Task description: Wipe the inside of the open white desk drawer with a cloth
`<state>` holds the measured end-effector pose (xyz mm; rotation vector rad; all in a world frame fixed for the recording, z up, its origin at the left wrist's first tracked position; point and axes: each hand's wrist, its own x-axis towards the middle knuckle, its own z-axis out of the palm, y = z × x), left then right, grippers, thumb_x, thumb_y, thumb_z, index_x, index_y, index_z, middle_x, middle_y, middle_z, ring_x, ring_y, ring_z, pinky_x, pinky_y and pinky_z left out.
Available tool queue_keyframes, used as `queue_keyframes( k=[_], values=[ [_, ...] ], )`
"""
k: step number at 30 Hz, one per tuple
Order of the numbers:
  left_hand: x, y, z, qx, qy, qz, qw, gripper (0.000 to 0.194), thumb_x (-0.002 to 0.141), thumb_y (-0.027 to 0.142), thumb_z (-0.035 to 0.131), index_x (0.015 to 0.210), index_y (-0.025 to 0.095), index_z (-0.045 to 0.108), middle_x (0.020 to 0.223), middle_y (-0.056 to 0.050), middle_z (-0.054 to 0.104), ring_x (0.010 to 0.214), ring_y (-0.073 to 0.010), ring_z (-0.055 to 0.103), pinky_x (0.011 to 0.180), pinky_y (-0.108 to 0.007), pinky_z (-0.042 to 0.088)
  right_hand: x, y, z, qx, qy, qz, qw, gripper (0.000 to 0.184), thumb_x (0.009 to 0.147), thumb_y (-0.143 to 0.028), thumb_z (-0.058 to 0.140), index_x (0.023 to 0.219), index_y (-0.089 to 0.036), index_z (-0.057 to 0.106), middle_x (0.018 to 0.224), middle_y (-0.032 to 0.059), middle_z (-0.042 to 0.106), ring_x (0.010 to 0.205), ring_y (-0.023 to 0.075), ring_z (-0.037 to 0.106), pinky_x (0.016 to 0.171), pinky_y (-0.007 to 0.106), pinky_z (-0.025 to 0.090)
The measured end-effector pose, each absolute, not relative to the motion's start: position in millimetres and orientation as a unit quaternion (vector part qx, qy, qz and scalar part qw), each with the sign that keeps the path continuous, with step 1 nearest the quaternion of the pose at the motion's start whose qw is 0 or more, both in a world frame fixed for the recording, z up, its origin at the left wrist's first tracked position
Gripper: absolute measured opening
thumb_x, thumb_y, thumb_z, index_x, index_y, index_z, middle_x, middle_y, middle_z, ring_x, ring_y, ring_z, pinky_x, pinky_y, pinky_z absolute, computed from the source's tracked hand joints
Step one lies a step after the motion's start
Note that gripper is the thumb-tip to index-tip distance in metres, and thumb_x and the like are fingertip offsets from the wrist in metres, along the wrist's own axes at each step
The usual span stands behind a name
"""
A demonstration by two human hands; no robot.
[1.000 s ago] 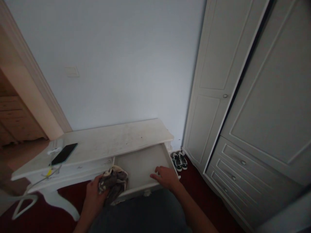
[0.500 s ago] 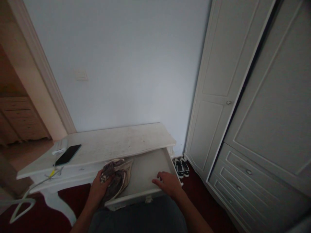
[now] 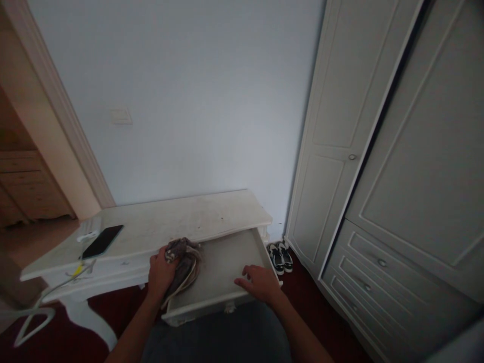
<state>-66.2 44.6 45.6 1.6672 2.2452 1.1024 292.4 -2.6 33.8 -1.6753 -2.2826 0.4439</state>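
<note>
My left hand (image 3: 162, 272) grips a crumpled brown and cream cloth (image 3: 186, 264) at the left side of a pulled-out white drawer (image 3: 223, 262). Part of the cloth hangs over the drawer's left wall, and its edge is blurred. Over the right part of the drawer hovers my right hand (image 3: 259, 283), fingers apart and slightly bent, with nothing in it. The drawer's bare bottom shows between the two hands. Its front panel, with a small knob (image 3: 229, 306), faces my lap.
The drawer belongs to a white table (image 3: 181, 217) against the wall. A phone (image 3: 103, 242), a white power strip (image 3: 89, 229) and a cable (image 3: 62, 288) are at its left. Black-and-white sneakers (image 3: 280, 258) stand on the dark red floor beside a white wardrobe (image 3: 328, 151).
My left hand has moved the cloth slightly up and to the right, and the cloth is bunched differently. My right hand stays nearly in place. The view has shifted a little.
</note>
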Motion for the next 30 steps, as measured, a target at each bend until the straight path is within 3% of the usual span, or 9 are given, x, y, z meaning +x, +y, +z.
queue_keyframes(
  k=[4,10,14,17,22,26,30],
  values=[
    [-71,42,36,0.541,0.734,0.404,0.074,0.070,0.080,0.059,0.051,0.134,0.015,0.060,0.110,-0.017,0.069,0.112,-0.0375,0.067,0.098,-0.051,0.055,292,-2,32,-0.583,-0.787,0.151,0.136,0.059,0.096,-0.074,0.054,0.114,-0.023,0.075,0.109,0.0092,0.078,0.099,0.0272,0.072,0.083,0.032,0.046],
    [-99,-7,11,0.550,0.684,0.434,0.205,0.068,0.071,0.065,0.063,0.122,0.020,0.063,0.107,-0.011,0.078,0.104,-0.0346,0.073,0.097,-0.048,0.058,292,-4,34,-0.583,-0.786,0.151,0.137,0.058,0.097,-0.075,0.051,0.115,-0.024,0.075,0.113,0.0089,0.078,0.102,0.0275,0.072,0.085,0.033,0.046],
    [-106,-21,8,0.598,0.681,0.387,0.169,0.071,0.068,0.063,0.063,0.125,0.021,0.065,0.109,-0.011,0.075,0.110,-0.0355,0.071,0.100,-0.049,0.056,292,-5,36,-0.580,-0.789,0.154,0.128,0.059,0.098,-0.074,0.051,0.117,-0.023,0.075,0.112,0.0095,0.078,0.101,0.0278,0.072,0.084,0.033,0.046],
    [-95,-11,21,0.615,0.699,0.332,0.150,0.070,0.077,0.060,0.055,0.133,0.019,0.062,0.110,-0.011,0.068,0.106,-0.0343,0.070,0.094,-0.048,0.058,292,-4,36,-0.583,-0.788,0.152,0.128,0.058,0.098,-0.073,0.051,0.116,-0.023,0.075,0.111,0.0096,0.078,0.101,0.0273,0.072,0.084,0.033,0.046],
    [-56,-1,54,0.611,0.746,0.261,0.047,0.054,0.096,0.040,0.047,0.144,0.018,0.054,0.122,-0.014,0.058,0.106,-0.0293,0.066,0.094,-0.044,0.056,293,-3,33,-0.583,-0.788,0.159,0.118,0.057,0.098,-0.073,0.050,0.110,-0.023,0.076,0.107,0.0084,0.078,0.098,0.0267,0.072,0.082,0.032,0.045],
    [-13,-18,62,0.671,0.735,0.096,-0.005,0.060,0.090,0.012,0.052,0.147,0.032,0.056,0.140,-0.015,0.052,0.126,-0.0341,0.055,0.084,-0.039,0.058,293,-1,33,-0.580,-0.791,0.166,0.099,0.056,0.098,-0.073,0.050,0.105,-0.024,0.077,0.102,0.0077,0.078,0.095,0.0257,0.072,0.080,0.031,0.045],
    [25,-20,51,0.721,0.691,-0.013,0.044,0.068,0.089,0.002,0.046,0.145,0.037,0.058,0.154,-0.014,0.048,0.136,-0.0368,0.050,0.084,-0.040,0.057,293,0,34,-0.578,-0.793,0.174,0.084,0.055,0.099,-0.072,0.049,0.103,-0.024,0.077,0.098,0.0070,0.079,0.093,0.0248,0.072,0.079,0.030,0.045]
  ],
)
